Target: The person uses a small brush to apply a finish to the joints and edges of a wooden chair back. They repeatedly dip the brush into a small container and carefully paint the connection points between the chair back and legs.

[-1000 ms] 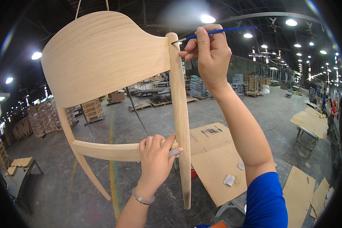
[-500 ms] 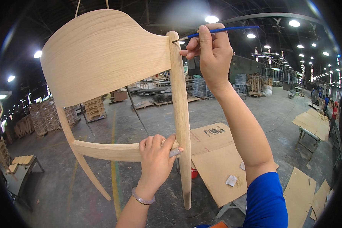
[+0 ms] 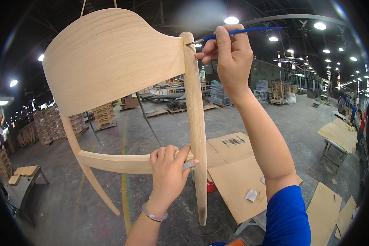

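A pale wooden chair frame (image 3: 110, 61) hangs upright before me, with a broad curved backrest, two legs and a crossrail (image 3: 115, 163). My left hand (image 3: 168, 172) is closed over the right end of this rail, against the right leg (image 3: 194, 110). A grey band or strip (image 3: 189, 165) shows at its thumb. Raised at the upper right, my right hand (image 3: 235, 57) pinches a thin blue-handled paintbrush (image 3: 242, 31). The brush's dark tip touches the top of the right leg, close to where the backrest joins it.
Below right, a cardboard-covered table (image 3: 238, 176) carries a crumpled white scrap (image 3: 251, 195); a red container (image 3: 210, 186) stands beside it. Stacked wooden parts (image 3: 49, 123) are at the left. Another table (image 3: 338, 135) stands far right, near other people. Two cords hold the chair from above.
The view has shifted slightly. Both hands keep their grip, and the brush tip stays at nearly the same spot on the leg's top.
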A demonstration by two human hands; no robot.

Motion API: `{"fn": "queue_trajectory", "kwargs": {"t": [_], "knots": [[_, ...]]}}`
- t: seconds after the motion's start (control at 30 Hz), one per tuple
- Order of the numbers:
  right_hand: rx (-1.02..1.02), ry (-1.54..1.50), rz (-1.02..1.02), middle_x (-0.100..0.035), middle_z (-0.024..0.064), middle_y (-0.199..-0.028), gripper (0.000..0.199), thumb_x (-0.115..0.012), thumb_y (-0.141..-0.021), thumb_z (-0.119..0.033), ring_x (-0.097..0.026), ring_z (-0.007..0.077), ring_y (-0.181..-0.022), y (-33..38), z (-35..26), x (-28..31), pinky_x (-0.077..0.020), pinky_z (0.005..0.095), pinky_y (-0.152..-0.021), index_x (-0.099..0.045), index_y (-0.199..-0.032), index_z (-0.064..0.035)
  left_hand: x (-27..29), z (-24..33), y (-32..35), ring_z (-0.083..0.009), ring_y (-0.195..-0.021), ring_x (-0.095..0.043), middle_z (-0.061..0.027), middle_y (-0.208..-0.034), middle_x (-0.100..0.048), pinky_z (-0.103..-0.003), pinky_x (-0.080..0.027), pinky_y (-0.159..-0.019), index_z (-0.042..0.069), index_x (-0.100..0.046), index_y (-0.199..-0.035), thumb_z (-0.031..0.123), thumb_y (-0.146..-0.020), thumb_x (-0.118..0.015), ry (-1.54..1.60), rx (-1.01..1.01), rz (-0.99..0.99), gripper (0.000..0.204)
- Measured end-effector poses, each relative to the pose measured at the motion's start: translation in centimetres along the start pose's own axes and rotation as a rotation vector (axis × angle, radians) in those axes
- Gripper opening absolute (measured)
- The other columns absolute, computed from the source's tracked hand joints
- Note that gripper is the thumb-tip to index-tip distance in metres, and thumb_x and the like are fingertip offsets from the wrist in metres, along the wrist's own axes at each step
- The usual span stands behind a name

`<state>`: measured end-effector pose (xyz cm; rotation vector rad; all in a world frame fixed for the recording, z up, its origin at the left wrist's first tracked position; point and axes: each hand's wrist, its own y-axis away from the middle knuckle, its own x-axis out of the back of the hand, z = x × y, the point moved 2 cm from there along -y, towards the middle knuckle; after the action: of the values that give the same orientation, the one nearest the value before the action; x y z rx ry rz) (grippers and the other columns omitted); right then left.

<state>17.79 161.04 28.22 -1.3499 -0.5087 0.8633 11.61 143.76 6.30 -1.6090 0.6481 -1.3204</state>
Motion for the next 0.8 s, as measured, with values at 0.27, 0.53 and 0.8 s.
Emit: {"fn": "queue_trajectory", "kwargs": {"t": [0.27,0.53,0.8], "knots": [[0.01,-0.037,-0.002,-0.071,0.0084,-0.069,0.018,-0.054,-0.112,-0.017,-0.072,0.0121,-0.06,-0.3,0.2,0.2,-0.0561,0.0225,-0.053,-0.056,-0.106,-0.0003,-0.2,0.2,-0.3,-0.0251,-0.095,-0.053,-0.0048,-0.094,-0.054,-0.045,-0.037,-0.098,0.007,-0.073,-0.122,0.029,-0.092,-0.077,-0.004,-0.007,0.021,0.037],[0.02,-0.074,-0.006,-0.071,0.008,-0.07,0.018,-0.054,-0.113,-0.018,-0.072,0.0116,-0.06,-0.3,0.6,0.3,-0.0566,0.0222,-0.053,-0.056,-0.108,-0.0001,-0.2,0.3,-0.3,-0.0258,-0.096,-0.053,-0.0052,-0.095,-0.054,-0.045,-0.037,-0.098,0.007,-0.072,-0.121,0.029,-0.092,-0.077,-0.005,-0.004,0.028,0.037],[0.024,-0.098,0.001,-0.071,0.0079,-0.07,0.018,-0.054,-0.113,-0.017,-0.072,0.0117,-0.059,-0.3,1.3,0.5,-0.057,0.0218,-0.053,-0.056,-0.108,0.0,-0.4,0.3,-0.6,-0.0257,-0.096,-0.054,-0.0054,-0.095,-0.054,-0.045,-0.037,-0.097,0.006,-0.072,-0.12,0.03,-0.093,-0.076,-0.016,-0.001,0.032,0.036]]}}
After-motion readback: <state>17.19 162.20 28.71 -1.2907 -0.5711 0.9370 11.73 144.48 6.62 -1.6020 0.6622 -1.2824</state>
